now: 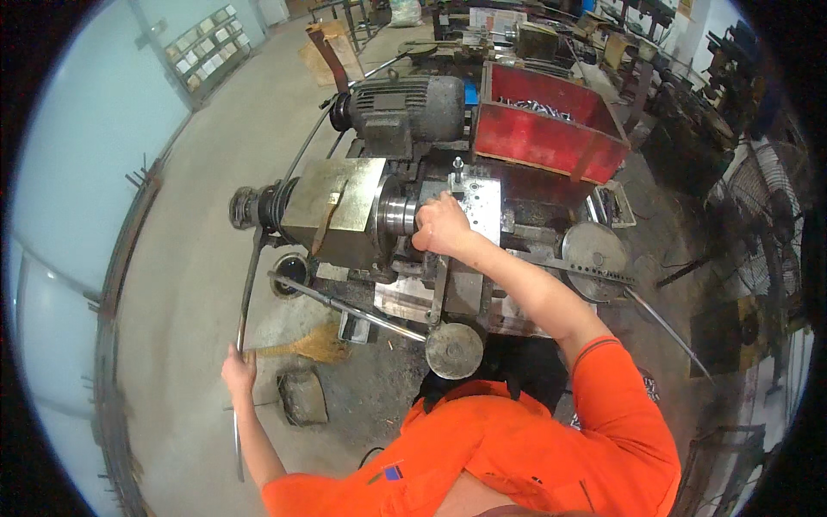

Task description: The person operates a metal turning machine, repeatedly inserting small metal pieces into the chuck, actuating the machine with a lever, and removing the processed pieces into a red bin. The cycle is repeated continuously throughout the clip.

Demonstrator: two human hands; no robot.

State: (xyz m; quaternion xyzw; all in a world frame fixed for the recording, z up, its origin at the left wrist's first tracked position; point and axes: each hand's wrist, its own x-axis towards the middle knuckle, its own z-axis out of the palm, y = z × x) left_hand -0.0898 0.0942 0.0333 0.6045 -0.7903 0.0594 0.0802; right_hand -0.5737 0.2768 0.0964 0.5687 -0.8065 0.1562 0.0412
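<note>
My right hand (439,226) reaches forward to the round steel chuck (398,211) of a small lathe (345,207). Its fingers are closed at the chuck's face; what they pinch is hidden. My left hand (237,369) is down at the left, wrapped around a long thin metal lever rod (247,284) that runs up toward the pulley end of the lathe (250,207). I wear an orange shirt.
A grey electric motor (405,108) sits behind the lathe, beside a red bin (551,129) of small metal parts. Two handwheels (454,349) (593,250) face me. A straw broom (306,345) lies on the concrete floor. A fan (767,224) stands at right.
</note>
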